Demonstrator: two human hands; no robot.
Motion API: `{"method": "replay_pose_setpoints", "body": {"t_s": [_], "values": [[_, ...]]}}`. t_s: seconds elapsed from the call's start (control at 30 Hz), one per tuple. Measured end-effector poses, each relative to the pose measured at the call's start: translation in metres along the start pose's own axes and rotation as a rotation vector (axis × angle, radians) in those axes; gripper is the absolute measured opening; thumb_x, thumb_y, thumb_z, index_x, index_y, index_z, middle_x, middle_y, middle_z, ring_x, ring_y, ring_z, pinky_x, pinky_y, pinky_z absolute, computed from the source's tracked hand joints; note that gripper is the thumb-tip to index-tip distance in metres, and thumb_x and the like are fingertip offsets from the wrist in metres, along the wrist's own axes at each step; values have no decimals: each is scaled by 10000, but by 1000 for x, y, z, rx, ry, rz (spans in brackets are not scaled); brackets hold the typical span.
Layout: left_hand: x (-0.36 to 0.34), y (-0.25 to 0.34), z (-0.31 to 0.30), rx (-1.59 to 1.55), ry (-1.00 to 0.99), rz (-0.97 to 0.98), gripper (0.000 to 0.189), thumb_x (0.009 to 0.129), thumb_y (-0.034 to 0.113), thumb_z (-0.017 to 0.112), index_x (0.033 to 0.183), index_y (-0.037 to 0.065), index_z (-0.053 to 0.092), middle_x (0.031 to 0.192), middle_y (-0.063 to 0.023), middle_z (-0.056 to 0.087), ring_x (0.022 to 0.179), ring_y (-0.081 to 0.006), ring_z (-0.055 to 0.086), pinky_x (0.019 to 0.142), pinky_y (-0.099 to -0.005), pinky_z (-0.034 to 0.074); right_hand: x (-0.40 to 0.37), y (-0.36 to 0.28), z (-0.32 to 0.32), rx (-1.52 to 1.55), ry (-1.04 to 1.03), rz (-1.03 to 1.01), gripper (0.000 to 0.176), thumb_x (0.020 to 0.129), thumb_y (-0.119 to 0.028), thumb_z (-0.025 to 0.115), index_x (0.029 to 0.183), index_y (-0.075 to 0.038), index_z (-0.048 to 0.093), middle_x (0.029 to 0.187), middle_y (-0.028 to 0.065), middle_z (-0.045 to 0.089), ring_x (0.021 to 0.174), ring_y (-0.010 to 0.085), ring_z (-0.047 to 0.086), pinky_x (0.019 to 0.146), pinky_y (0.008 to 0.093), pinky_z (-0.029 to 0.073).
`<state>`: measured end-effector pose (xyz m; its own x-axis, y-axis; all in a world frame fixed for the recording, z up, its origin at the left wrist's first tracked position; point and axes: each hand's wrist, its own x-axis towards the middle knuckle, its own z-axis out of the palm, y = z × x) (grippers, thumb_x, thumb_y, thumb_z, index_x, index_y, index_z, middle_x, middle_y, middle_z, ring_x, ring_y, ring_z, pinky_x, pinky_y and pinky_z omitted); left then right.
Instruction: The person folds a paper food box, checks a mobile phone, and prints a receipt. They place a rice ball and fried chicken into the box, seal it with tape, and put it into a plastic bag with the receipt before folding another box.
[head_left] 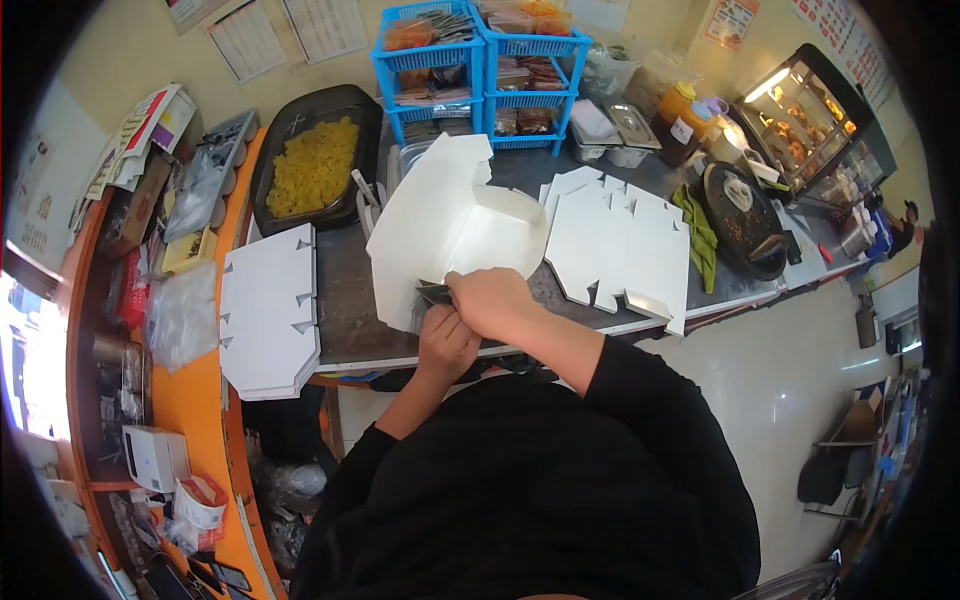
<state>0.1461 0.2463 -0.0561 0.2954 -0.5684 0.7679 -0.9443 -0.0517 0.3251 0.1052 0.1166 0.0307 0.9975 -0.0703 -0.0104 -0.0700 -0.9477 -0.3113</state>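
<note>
A partly folded white cardboard box (418,220) stands over the front of the dark counter, its wide lid panel tilted up on the left and its many-sided tray on the right. My right hand (495,303) is closed on the box's near edge, beside a small dark-looking corner tab. Just below it, my left hand (447,343) has its fingers bent and pinched at the same corner; the fingertips of both hands are partly hidden. Flat white box blanks (620,235) lie to the right of the box. Another stack of blanks (268,310) sits to the left.
Behind the box are blue plastic racks (480,100) holding packets. A black tray of yellow food (315,165) is at back left. Toward the right stand sauce bottles (683,125), a green cloth (697,235), a dark oval tray (743,220) and a lit food display case (810,130).
</note>
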Motion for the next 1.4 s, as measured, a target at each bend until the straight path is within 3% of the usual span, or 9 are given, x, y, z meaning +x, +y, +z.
{"method": "replay_pose_setpoints", "body": {"t_s": [0.23, 0.33, 0.47, 0.57, 0.63, 0.73, 0.83, 1.0, 1.4], "values": [[-5, -8, 12, 18, 12, 48, 237, 638, 6, 708, 857, 48, 626, 824, -66, 614, 805, -267, 586, 719, -428, 437, -15, -11, -8, 131, -123, 112, 334, 869, -355, 561, 1003, -58, 636, 865, 145, 694, 782, 328, 667, 718, 447, 496], [0, -9, 4, 18, 4, 8, 265, 644, 33, 746, 881, 66, 632, 859, -57, 618, 851, -261, 583, 759, -421, 445, -27, 7, -2, 286, 627, -324, 317, 863, -285, 592, 1089, -63, 608, 1038, 146, 671, 906, 337, 637, 793, 431, 476], [3, 8, -3, 176, 71, 21, 368, 659, 146, 840, 937, 73, 610, 1002, -71, 577, 924, -278, 535, 852, -412, 441, -63, 91, -12, 259, 763, -189, 308, 860, -174, 588, 1143, -52, 587, 1096, 136, 646, 960, 348, 606, 849, 438, 459], [-12, 24, 6, 94, 242, -205, 611, 653, 185, 866, 1125, 20, 517, 1216, -166, 461, 1055, -300, 472, 893, -404, 415, -84, 148, 1, 542, 572, 238, 381, 853, -119, 580, 1230, -72, 557, 1085, 143, 651, 1015, 312, 612, 897, 422, 458], [-31, 39, 21, 37, 149, -461, 1044, 620, 226, 893, 1365, -22, 204, 1373, -245, 263, 1249, -346, 330, 1040, -433, 307, -74, 171, -6, 834, 530, 291, 440, 837, -73, 591, 1272, -77, 527, 1159, 148, 627, 1088, 286, 592, 929, 411, 450], [-30, 60, 50, -239, 92, -847, 1288, 612, 239, 891, 1444, -9, -60, 1453, -243, 170, 1375, -354, 193, 1141, -460, 149, -34, 181, -3, 856, 286, 130, 606, 784, -26, 661, 1352, -81, 453, 1351, 106, 524, 1259, 216, 479, 971, 365, 413], [-15, 42, 67, -317, 190, -1018, 1322, 579, 284, 906, 1435, -58, -41, 1448, -273, 171, 1375, -351, 208, 1134, -421, 198, 5, 200, 32, 890, 20, -191, 692, 744, -133, 755, 1356, -58, 439, 1297, 191, 498, 1190, 283, 508, 974, 364, 422], [-4, 34, 42, -344, 345, -1027, 814, 701, 59, 802, 1347, -14, 313, 1232, -192, 547, 1080, -254, 581, 924, -351, 474, -10, 167, 26, 938, 172, 42, 650, 750, -290, 784, 1238, 7, 475, 1172, 192, 533, 1097, 304, 533, 917, 360, 437], [53, 55, 21, 82, -36, -1290, 645, 824, 518, 636, 1190, -1, 525, 1060, -211, 652, 965, -384, 636, 833, -433, 492, -13, 129, 0, 562, 182, 389, 629, 877, -566, 547, 1021, 42, 483, 1018, 263, 598, 936, 418, 609, 802, 441, 481]]}}
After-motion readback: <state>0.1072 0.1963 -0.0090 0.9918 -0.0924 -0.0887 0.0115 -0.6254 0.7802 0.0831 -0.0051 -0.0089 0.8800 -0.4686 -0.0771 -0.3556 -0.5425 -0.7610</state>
